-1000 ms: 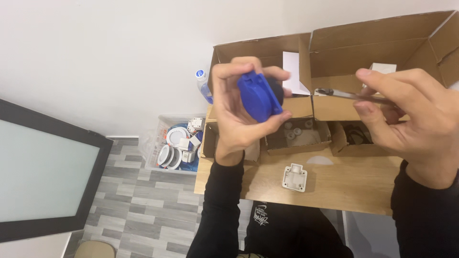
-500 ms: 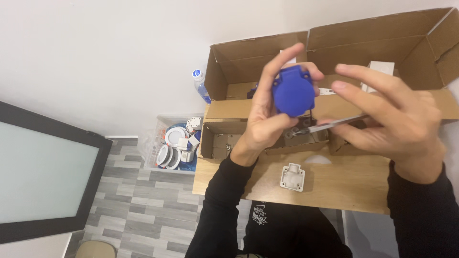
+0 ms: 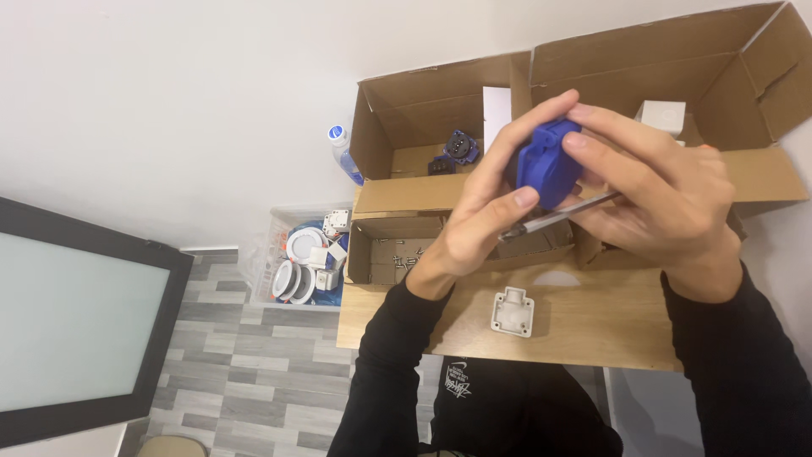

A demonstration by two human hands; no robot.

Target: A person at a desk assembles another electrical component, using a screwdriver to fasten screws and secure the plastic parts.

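A blue plastic socket housing point(image 3: 548, 169) is held up above the wooden worktop point(image 3: 592, 326), in front of the open cardboard boxes point(image 3: 423, 110). The left hand point(image 3: 474, 224) is closed round it from below and the left, thumb laid across its lower front. The right hand point(image 3: 668, 199) is closed over its right side, fingers curled on top, and a thin metal-shafted tool point(image 3: 554, 217), apparently a screwdriver, is also gripped there, its handle hidden in the palm.

Step judged in hand: the housing is being steadied and turned for work with the tool, fastening or loosening; which one cannot be told. The next move would call for the tool tip to be brought onto a screw or catch while the left hand keeps the housing from twisting.

Orientation: the housing's long axis runs roughly up and down in the frame, tilted slightly right at the top, a broad blue face turned toward the camera. The tool shaft lies nearly level, tip pointing left and slightly down, passing just under the housing.

A small white base plate point(image 3: 512, 311) lies on the worktop below the hands. A second blue part point(image 3: 459, 147) sits in the left box.
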